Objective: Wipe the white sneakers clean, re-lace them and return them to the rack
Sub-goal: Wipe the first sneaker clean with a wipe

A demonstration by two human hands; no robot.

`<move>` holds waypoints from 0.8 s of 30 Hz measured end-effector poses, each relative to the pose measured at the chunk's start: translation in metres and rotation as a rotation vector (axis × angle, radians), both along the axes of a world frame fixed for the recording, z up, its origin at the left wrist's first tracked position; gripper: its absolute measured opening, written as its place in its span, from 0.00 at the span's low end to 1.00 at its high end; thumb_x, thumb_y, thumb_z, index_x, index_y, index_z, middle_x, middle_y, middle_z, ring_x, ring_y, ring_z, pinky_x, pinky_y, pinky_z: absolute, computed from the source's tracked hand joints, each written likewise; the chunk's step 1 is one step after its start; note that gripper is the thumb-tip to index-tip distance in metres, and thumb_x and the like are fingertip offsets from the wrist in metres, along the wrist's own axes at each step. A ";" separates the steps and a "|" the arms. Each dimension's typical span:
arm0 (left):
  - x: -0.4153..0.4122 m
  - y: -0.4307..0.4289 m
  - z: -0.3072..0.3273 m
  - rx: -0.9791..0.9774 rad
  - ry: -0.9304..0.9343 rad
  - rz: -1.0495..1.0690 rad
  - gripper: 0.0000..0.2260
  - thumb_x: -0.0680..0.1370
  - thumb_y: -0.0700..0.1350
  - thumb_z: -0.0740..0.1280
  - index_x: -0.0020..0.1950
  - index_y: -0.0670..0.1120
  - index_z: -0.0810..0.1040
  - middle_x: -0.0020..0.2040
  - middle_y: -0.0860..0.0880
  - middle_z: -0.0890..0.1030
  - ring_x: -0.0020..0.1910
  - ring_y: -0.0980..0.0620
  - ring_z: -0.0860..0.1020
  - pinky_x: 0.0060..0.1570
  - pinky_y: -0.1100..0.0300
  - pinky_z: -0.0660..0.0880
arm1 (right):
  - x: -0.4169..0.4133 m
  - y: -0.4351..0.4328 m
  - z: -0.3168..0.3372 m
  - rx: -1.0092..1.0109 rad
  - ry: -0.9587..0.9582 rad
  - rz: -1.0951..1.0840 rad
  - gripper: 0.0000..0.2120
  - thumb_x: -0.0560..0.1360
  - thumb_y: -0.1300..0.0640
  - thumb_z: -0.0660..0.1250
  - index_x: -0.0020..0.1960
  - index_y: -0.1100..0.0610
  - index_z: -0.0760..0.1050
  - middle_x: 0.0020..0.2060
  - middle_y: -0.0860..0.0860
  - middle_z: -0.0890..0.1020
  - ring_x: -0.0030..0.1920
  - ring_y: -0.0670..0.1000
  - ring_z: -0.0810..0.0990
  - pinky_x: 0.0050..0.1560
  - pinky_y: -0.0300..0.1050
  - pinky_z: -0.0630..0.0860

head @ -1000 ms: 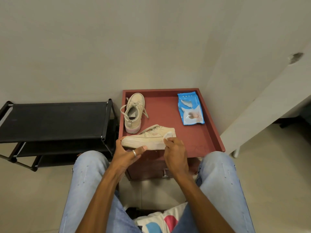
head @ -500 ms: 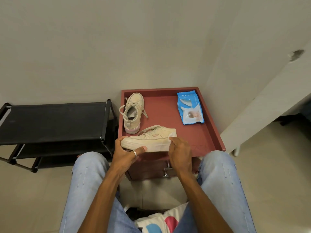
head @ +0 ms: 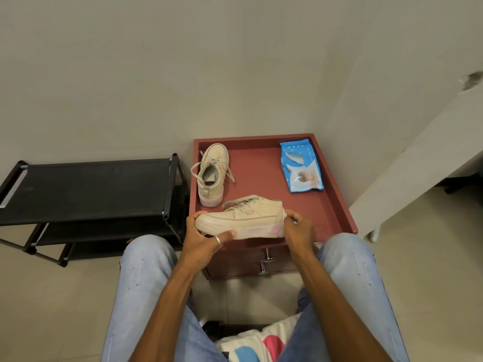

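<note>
A white sneaker [head: 245, 218] with a pink heel patch lies on its side above the front edge of the red cabinet top [head: 332, 205], toe pointing left. My left hand [head: 206, 236] grips its toe and sole, thumb under the sole. At the heel, my right hand [head: 298, 227] pinches a white wipe [head: 285, 211] against the shoe; most of the wipe is hidden by the fingers. The second white sneaker [head: 213, 173] stands upright on the cabinet top at the back left, laces loose. The black shoe rack [head: 86, 189] is to the left.
A blue pack of wet wipes [head: 302, 165] lies at the cabinet top's back right. The cabinet stands in a wall corner. A white panel [head: 418, 158] slants on the right. My knees in blue jeans flank the cabinet's drawer handles.
My right hand slid with the wipe from the sneaker's side to its heel. The sneaker has tilted a little, showing more of the sole edge and the pink patch.
</note>
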State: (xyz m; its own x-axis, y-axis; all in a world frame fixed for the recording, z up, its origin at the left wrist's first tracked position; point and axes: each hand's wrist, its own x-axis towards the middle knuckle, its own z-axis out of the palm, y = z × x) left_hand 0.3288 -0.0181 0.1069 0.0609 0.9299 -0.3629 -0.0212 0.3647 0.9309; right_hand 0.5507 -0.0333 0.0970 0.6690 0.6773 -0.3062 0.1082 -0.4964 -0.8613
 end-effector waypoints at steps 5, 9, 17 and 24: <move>0.001 0.001 0.000 -0.002 0.011 0.039 0.40 0.60 0.44 0.85 0.65 0.52 0.67 0.62 0.47 0.77 0.60 0.47 0.80 0.52 0.44 0.83 | -0.018 -0.015 0.006 0.046 -0.183 0.092 0.13 0.78 0.60 0.64 0.60 0.56 0.81 0.53 0.54 0.84 0.54 0.55 0.81 0.58 0.46 0.76; 0.002 -0.001 0.001 0.049 0.085 0.028 0.40 0.58 0.46 0.85 0.65 0.52 0.68 0.60 0.49 0.77 0.59 0.49 0.79 0.55 0.44 0.82 | -0.031 -0.019 0.004 0.073 -0.292 0.108 0.13 0.78 0.63 0.64 0.60 0.59 0.81 0.58 0.54 0.82 0.58 0.55 0.79 0.56 0.37 0.69; 0.001 -0.002 0.005 0.103 0.112 -0.027 0.36 0.66 0.36 0.82 0.66 0.51 0.67 0.59 0.51 0.77 0.56 0.55 0.77 0.48 0.64 0.78 | -0.004 0.003 0.010 -0.037 0.074 -0.020 0.13 0.77 0.60 0.61 0.56 0.55 0.82 0.51 0.52 0.85 0.48 0.54 0.82 0.47 0.42 0.78; -0.002 -0.003 0.001 0.097 0.097 -0.030 0.37 0.65 0.38 0.83 0.66 0.52 0.67 0.61 0.50 0.76 0.60 0.54 0.77 0.54 0.59 0.80 | 0.016 0.024 -0.005 -0.135 0.468 -0.020 0.11 0.70 0.56 0.63 0.45 0.58 0.82 0.39 0.53 0.83 0.38 0.52 0.79 0.39 0.45 0.73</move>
